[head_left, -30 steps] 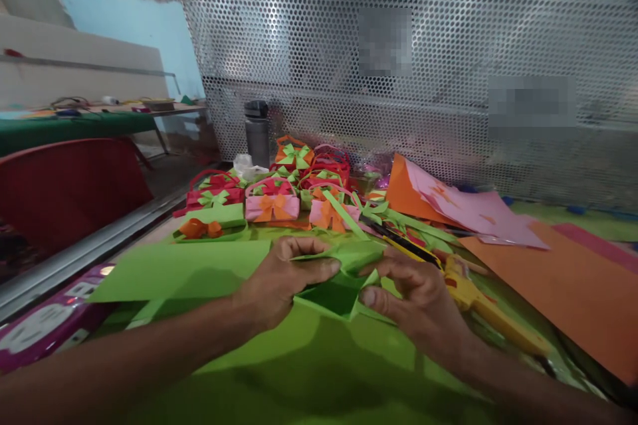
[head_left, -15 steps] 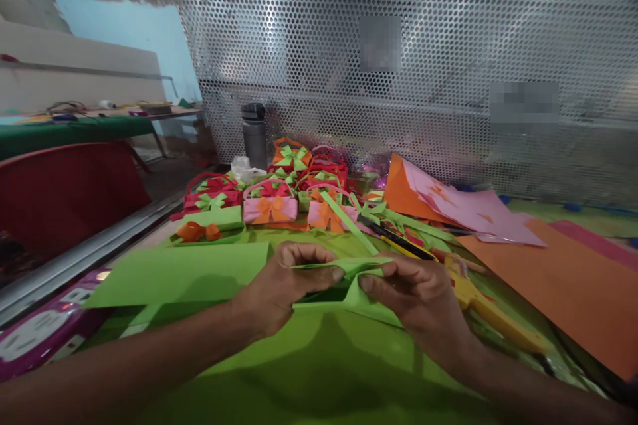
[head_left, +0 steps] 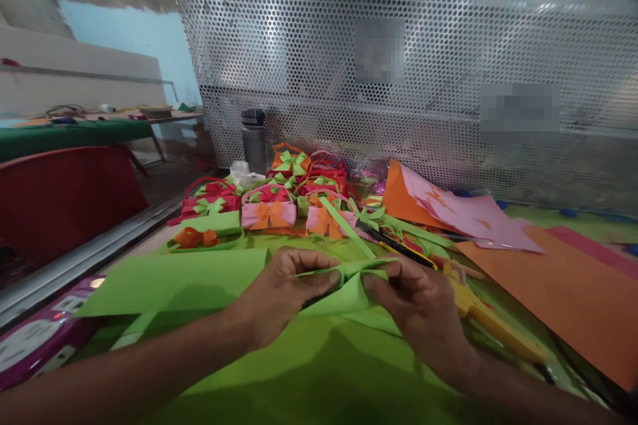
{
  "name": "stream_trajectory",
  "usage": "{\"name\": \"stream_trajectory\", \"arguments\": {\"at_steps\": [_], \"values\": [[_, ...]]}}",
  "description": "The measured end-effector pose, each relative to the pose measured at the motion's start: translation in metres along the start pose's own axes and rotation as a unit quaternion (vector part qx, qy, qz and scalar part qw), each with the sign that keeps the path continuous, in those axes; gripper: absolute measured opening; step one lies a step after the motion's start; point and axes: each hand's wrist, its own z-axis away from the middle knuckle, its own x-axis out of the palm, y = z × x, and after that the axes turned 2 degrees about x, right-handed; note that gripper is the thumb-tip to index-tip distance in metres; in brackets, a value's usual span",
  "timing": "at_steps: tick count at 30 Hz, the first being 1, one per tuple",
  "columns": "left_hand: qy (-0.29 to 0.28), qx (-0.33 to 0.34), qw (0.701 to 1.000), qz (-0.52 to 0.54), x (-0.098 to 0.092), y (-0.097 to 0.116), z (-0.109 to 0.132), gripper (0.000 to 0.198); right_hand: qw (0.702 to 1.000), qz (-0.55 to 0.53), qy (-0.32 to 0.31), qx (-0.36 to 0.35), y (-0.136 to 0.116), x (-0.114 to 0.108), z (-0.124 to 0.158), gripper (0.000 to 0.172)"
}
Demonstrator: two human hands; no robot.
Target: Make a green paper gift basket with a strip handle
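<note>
My left hand point(head_left: 282, 292) and my right hand point(head_left: 416, 302) both pinch a folded piece of green paper point(head_left: 343, 289) just above the table, thumbs and fingers closed on its left and right ends. The piece is pressed nearly flat, with a thin creased top edge between the two hands. Under it lie large green paper sheets point(head_left: 169, 282). A yellow glue gun point(head_left: 491, 322) lies just right of my right hand.
Several small paper baskets with bows point(head_left: 269, 209) stand in a cluster behind my hands, beside a grey bottle point(head_left: 254, 139). Orange paper point(head_left: 563, 292) and pink sheets point(head_left: 463, 209) cover the right. A perforated metal panel point(head_left: 423, 80) closes the back. A pink device point(head_left: 40, 342) lies at the left edge.
The green piece, open like a small box a second ago, has been squeezed flat between my hands. Both hands have stayed in about the same place.
</note>
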Motion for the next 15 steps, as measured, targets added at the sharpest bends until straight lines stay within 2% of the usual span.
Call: {"name": "stream_trajectory", "arguments": {"at_steps": [6, 10, 15], "values": [[-0.012, 0.029, 0.997, -0.067, -0.006, 0.003, -0.003, 0.015, 0.994, 0.092, 0.024, -0.046, 0.001, -0.001, 0.001, 0.023], [-0.041, 0.064, 0.987, -0.144, -0.011, 0.010, -0.002, 0.020, 0.988, 0.122, 0.037, -0.085, -0.001, -0.003, 0.001, 0.027], [-0.061, 0.090, 0.979, -0.172, -0.013, 0.013, 0.000, 0.018, 0.983, 0.131, 0.026, -0.123, -0.001, -0.004, 0.000, 0.019]]}}
